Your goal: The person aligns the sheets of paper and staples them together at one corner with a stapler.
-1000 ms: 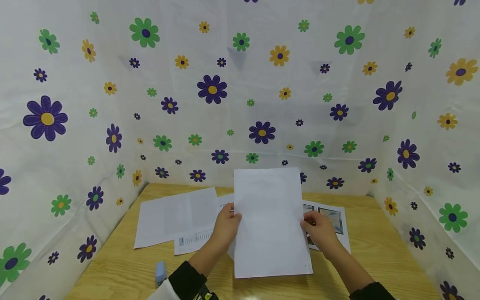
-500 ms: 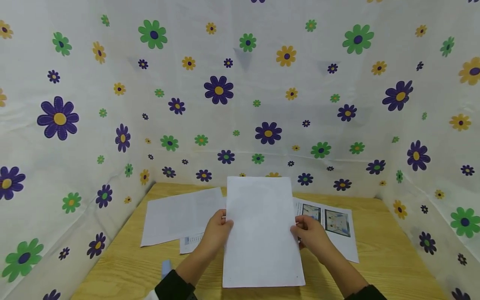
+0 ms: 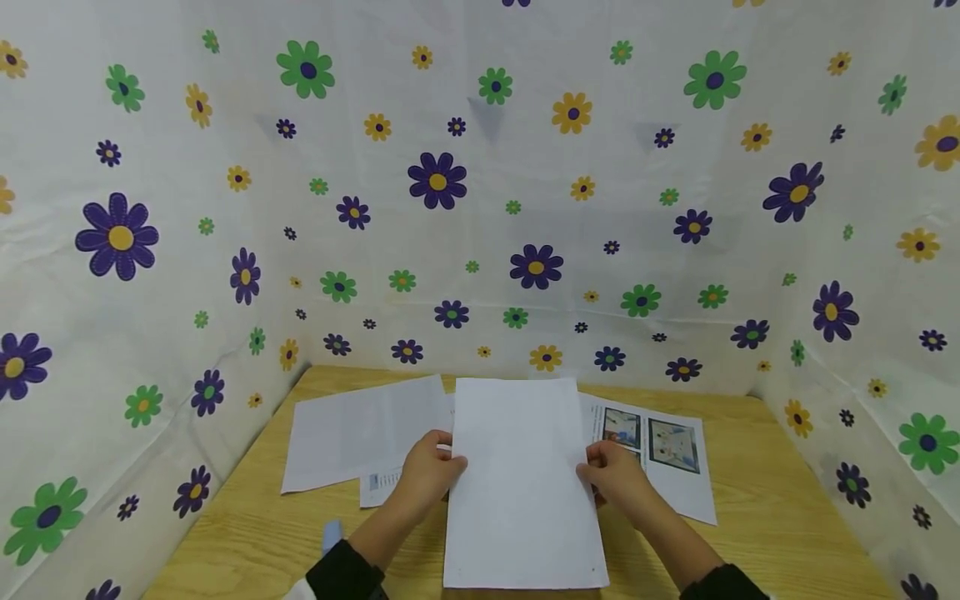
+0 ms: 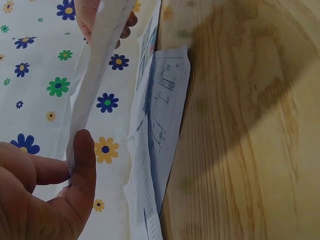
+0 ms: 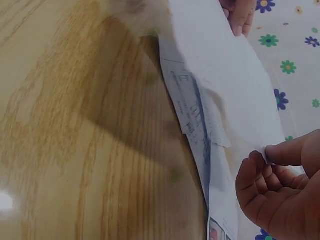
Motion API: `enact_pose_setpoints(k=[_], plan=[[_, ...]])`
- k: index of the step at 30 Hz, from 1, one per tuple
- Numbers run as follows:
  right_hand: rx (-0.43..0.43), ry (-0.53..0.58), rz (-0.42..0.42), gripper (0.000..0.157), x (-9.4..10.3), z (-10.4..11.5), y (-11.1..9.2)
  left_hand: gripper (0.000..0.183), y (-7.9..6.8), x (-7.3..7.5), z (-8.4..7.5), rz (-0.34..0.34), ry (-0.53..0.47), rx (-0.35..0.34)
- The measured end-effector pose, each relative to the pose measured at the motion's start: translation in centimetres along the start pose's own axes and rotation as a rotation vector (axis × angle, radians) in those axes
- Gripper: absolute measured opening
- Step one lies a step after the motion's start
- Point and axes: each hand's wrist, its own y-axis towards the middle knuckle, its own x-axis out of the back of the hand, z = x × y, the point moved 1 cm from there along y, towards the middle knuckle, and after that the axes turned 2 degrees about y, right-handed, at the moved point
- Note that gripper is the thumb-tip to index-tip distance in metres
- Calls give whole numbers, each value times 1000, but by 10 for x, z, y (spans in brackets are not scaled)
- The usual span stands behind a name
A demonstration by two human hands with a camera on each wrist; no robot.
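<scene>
A white stack of paper sheets, blank on the face that shows, is held up over the table by both hands. My left hand pinches its left edge, thumb on the near face. On the opposite edge, my right hand grips between thumb and curled fingers. The left wrist view shows the paper edge-on, raised off the wood, with the left thumb and fingers on either side. From the right wrist, the right thumb and fingertips pinch the sheet's edge.
On the wooden table, a blank sheet overlaps a printed sheet at the left. A sheet with printed pictures lies at the right. A small blue object sits by the left sleeve. Flowered cloth surrounds the table.
The held paper has come down and slightly left in the view, and its top edge leans farther back. Both hands keep their grip. The head view has shifted a little.
</scene>
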Motion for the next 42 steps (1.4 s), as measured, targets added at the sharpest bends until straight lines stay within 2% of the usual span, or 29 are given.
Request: enact_pose_setpoints(k=[15,25,42], plan=[[55,-144,2,17,-16,-8,2,41,4,-4,19,3,151,-26],[64,-251,3,19,-20,-13,4,41,0,-7,19,81,240,-37],[28,-294,26,22,-24,-22,7,54,2,-7,20,34,348,-40]])
